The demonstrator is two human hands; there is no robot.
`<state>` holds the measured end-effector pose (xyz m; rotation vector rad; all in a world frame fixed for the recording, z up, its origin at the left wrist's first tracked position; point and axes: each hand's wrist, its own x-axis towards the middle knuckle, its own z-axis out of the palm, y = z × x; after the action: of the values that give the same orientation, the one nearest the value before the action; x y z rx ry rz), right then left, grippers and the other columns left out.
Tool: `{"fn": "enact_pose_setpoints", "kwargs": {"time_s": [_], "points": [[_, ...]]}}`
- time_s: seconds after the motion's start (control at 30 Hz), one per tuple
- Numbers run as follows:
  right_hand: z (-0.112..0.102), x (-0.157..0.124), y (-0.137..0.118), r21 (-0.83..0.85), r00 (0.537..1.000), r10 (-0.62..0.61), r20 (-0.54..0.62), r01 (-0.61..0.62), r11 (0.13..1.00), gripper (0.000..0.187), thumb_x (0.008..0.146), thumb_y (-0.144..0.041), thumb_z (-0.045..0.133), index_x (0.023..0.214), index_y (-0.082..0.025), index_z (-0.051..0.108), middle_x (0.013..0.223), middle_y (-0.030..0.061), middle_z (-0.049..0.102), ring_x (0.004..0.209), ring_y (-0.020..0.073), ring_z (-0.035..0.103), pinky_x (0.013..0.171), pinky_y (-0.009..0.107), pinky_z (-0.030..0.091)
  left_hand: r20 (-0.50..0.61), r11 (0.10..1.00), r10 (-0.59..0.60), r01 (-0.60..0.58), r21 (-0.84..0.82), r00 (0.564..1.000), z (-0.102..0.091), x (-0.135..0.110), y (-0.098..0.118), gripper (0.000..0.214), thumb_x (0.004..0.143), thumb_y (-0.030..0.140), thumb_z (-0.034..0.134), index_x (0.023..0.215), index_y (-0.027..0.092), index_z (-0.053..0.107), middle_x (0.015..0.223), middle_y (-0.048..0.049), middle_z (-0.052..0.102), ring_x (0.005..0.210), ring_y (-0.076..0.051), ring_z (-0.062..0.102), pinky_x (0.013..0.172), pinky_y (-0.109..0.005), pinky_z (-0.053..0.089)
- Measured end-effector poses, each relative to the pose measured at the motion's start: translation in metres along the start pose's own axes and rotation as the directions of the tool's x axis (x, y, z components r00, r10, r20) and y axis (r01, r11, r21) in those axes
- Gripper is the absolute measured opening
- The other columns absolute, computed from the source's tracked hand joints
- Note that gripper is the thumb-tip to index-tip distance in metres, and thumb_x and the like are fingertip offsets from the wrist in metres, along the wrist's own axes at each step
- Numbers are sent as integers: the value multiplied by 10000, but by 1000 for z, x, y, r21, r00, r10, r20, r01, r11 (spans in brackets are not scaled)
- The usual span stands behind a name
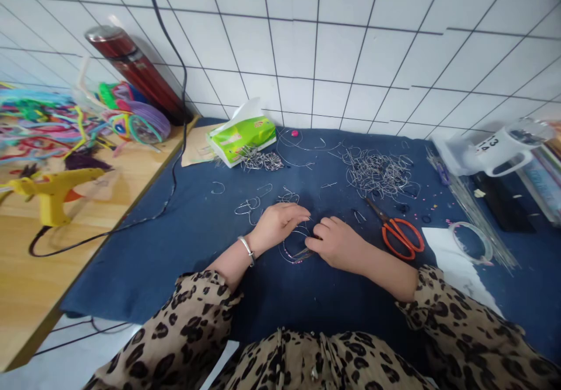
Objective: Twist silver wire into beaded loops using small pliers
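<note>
My left hand (280, 224), with a silver bangle at its wrist, is closed, thumb against fingertips, on a thin wire that shows faintly at the tips. Close beside it, my right hand (336, 241) has its fingers curled in a pinch; what lies inside them is hidden. Between and below the hands, a thin wire loop (286, 255) with small pink beads rests on the dark blue cloth. A narrow greyish piece runs from it under the right fingers, too small to name. Bent wire pieces (249, 204) lie left of and behind the left hand.
Orange-handled scissors (402, 239) lie right of my right hand. Behind are a tangled wire pile (380, 172) and a green tissue pack (245, 135). A yellow glue gun (52, 191), its black cord (144, 221) and a red flask (135, 65) are left. A white mug (504, 147) stands right.
</note>
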<state>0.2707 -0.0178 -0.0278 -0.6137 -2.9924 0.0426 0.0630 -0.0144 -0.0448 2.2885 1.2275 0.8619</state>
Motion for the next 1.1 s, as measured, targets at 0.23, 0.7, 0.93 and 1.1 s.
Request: {"fn": "enact_pose_setpoints", "kwargs": {"time_s": [0.23,0.7,0.93,1.1], "points": [[1,0,1,-13,999,-26,-35,26,1000,243,886,-167,378,928,-200,616,764,50,512,772,170,362,688,316,241,22,998,42,-43,54,999,-1,-1,-1,192,882,249,470,976,201,630,926,-40,686,866,-159,630,802,-306,486],[-3,0,1,-56,995,-61,-77,57,997,259,893,-135,361,899,-189,613,753,53,525,768,166,379,701,320,253,51,999,31,-30,-19,998,-3,0,4,200,892,251,443,967,193,619,924,-46,672,868,-156,619,795,-296,488],[-2,0,3,-35,995,-60,-84,57,998,254,891,-144,366,916,-194,614,769,56,530,784,171,381,708,322,260,30,997,-20,23,-74,999,-5,1,8,196,892,241,436,935,199,623,885,-31,669,839,-144,625,777,-275,494],[-2,-1,2,-32,996,-56,-75,53,998,261,895,-152,362,938,-199,615,773,56,531,783,172,380,705,323,261,13,1000,16,-15,-12,1000,-3,0,5,200,888,254,449,945,197,631,908,-42,677,864,-154,625,794,-296,494]]}}
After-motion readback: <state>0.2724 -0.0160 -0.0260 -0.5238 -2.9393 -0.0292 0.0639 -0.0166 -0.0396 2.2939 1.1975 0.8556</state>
